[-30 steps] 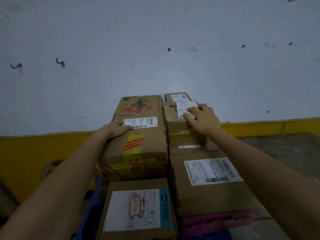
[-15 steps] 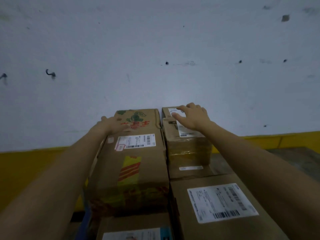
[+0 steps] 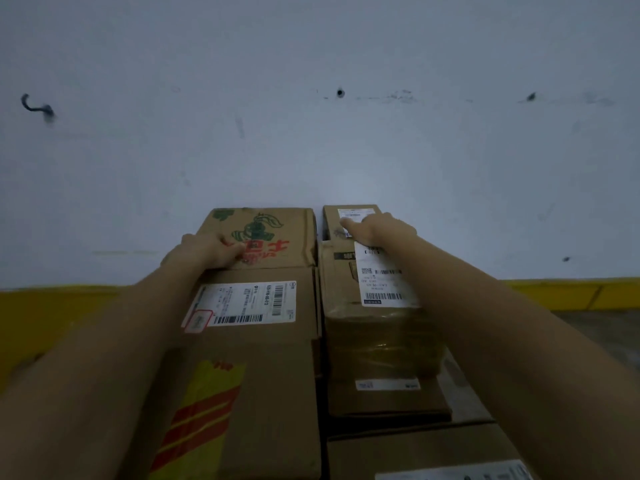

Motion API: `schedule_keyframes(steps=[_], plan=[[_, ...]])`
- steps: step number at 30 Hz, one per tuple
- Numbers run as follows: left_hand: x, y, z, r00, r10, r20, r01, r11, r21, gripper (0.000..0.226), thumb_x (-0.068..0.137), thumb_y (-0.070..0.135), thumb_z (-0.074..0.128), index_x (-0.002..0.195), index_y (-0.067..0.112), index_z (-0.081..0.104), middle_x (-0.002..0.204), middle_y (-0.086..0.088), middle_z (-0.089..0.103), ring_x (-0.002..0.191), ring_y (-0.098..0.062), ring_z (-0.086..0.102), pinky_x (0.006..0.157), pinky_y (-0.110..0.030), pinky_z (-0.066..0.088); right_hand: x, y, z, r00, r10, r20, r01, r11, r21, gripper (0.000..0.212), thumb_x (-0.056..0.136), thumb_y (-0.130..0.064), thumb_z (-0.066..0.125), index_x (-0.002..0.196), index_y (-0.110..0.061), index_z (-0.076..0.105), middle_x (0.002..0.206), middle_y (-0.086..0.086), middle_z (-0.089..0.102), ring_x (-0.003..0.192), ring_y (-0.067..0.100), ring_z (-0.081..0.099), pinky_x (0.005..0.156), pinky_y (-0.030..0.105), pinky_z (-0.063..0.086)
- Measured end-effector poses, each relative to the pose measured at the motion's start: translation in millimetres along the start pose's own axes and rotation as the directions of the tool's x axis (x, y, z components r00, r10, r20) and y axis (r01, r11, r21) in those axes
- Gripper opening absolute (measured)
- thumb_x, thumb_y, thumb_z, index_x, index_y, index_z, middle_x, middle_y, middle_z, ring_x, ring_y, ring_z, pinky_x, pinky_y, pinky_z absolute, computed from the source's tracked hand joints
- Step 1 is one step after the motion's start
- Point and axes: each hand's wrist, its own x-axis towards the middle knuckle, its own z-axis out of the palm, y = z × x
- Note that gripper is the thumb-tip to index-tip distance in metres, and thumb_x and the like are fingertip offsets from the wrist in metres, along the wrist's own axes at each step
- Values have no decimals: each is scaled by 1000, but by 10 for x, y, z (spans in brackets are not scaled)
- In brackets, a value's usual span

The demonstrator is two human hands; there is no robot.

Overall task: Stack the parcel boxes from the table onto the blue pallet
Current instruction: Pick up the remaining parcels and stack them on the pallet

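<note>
Several brown parcel boxes stand stacked against the wall. My left hand [image 3: 212, 250] rests on the near left corner of the far box with green and red print [image 3: 277, 233], fingers bent and pointing right. Just before it lies a big box with a white label and yellow-red tape [image 3: 249, 368]. My right hand [image 3: 379, 228] lies flat over the far end of the tape-wrapped box [image 3: 374, 327], fingertips touching the label of a small far box [image 3: 346, 213]. The blue pallet is hidden under the stack.
A white wall [image 3: 311, 116] with a yellow base strip [image 3: 571, 294] stands right behind the boxes. Another labelled box [image 3: 433, 455] sits at the bottom right. Grey floor [image 3: 595, 327] shows to the right of the stack.
Both hands have slid farther toward the wall, from the nearer boxes onto the far ones. The view has moved closer to the stack and tipped upward.
</note>
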Motion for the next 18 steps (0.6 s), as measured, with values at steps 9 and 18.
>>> schedule_keyframes(steps=[9,18], plan=[[-191,128,135,988,-14,-152,13,1000,-10,72,79,75,38,132,28,43,132,-22,38,119,-41,42,98,-49,37,70,19,97,992,-97,-76,95,995,-23,69,91,-59,20,143,-16,37,145,14,35,128,32,41,99,42,36],[-235,144,137,987,-13,-160,8,1000,-30,71,78,76,39,132,31,43,132,-21,38,120,-41,42,98,-48,36,52,46,73,990,-129,-54,127,991,-35,62,94,-53,20,143,-19,37,149,14,27,130,33,38,102,43,34]])
